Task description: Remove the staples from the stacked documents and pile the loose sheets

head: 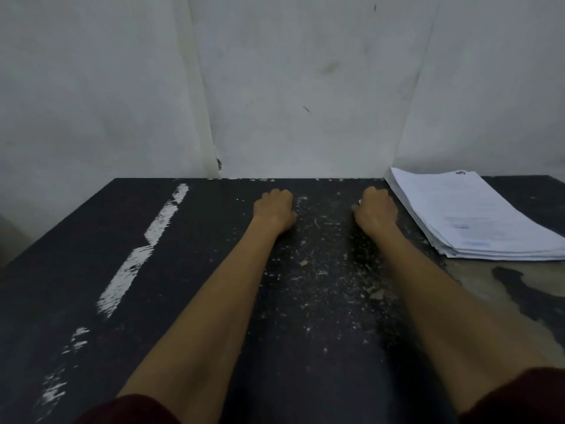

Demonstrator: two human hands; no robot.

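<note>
Where the dark table [183, 270] meets the wall [305, 87], one stack of papers [467, 209] lies flat at the far right. Its long axis runs from the wall toward the near right. Two hands rest on the tabletop. The left hand [275, 209] is clenched, with nothing seen in it. The right hand [377, 211], just beside the stack, is curled too; I cannot tell whether it holds anything.

Documents [467, 212] right of hands on table [91, 270]
</note>
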